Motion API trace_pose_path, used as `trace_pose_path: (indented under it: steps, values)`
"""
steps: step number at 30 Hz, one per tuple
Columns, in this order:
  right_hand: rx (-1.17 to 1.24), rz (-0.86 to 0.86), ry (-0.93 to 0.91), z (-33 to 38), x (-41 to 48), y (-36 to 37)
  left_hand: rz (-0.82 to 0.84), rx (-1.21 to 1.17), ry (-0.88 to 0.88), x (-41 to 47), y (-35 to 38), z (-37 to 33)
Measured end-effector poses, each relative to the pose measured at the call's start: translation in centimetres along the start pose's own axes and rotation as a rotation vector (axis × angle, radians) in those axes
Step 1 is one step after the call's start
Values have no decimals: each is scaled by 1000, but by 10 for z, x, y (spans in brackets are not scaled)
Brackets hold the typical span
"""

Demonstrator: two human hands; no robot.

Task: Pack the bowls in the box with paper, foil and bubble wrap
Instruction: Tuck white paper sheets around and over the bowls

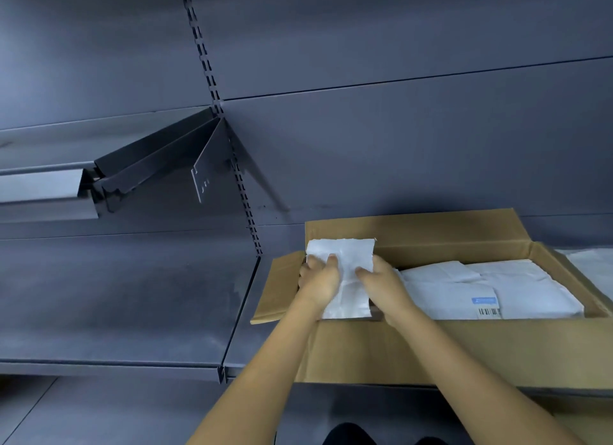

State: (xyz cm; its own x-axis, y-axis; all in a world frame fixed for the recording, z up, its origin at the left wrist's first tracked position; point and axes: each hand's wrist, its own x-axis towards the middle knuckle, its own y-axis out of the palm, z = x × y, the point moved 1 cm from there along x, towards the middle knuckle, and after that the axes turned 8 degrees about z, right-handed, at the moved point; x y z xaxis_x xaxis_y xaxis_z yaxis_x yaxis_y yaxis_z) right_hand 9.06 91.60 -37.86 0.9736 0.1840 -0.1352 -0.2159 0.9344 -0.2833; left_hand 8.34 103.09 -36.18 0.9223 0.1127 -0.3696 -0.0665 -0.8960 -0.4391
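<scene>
Gripping a white wrapped bundle (345, 272) at the left end of the open cardboard box (381, 348) on the dark shelf (132, 298), left hand (320, 278) and right hand (381, 283) each clamp one side, next to more white packets (491, 288) inside.

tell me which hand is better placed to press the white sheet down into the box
Right, probably. The right hand grips the white sheet on the side over the open box; the left hand sits at the outer flap.
</scene>
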Motion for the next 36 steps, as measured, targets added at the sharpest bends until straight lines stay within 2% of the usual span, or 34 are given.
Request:
trace_pose_path:
  steps: [7,12,22,29,36]
  values:
    - [-156,179,101,20,3,-23,-33,255,84,0,-1,-9]
    - [-269,146,119,23,5,-12,35,263,-27,-6,18,-14]
    - [-169,95,30,-2,-3,-3,45,271,-136,-3,26,-2]
    - [-316,39,-22,-1,6,9,-70,298,-55,4,19,2]
    - [-524,-5,-72,-1,15,23,-17,116,-113,11,15,14]
